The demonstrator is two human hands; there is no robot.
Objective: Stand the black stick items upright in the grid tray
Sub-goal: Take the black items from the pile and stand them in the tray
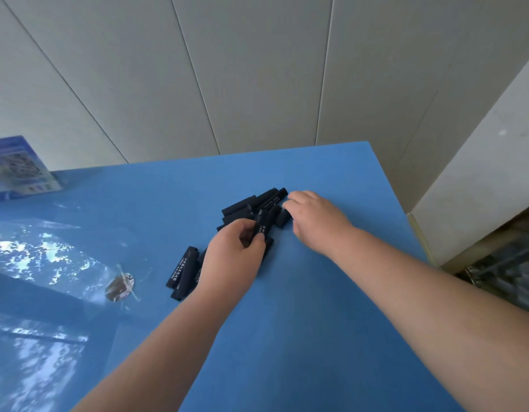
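Sticks everywhere, basically. From the head view, a loose heap of black stick items [251, 205] lies flat on the blue desk [316, 292], with a couple more [182, 267] lying apart, nearer the person. No grid tray that I can make out; on the left there's only a clear plastic bag [49, 263] with lots of glare and a blue card [16, 168] at the far edge.

Left hand [233, 257] has its fingers [247, 230] curled around one stick [261, 226], lifted at a tilt off the pile. Right hand [315, 218] rests on the far end of the heap, fingertips bent down onto the sticks; can't tell whether it's actually pinching one or just touching.

If it were me, I'd gather a few with all ends facing one way, since the printed lettering shows the orientation. Then grip each near the middle so it drops straight into a cell rather than leaning. That loose pile could roll if nudged.
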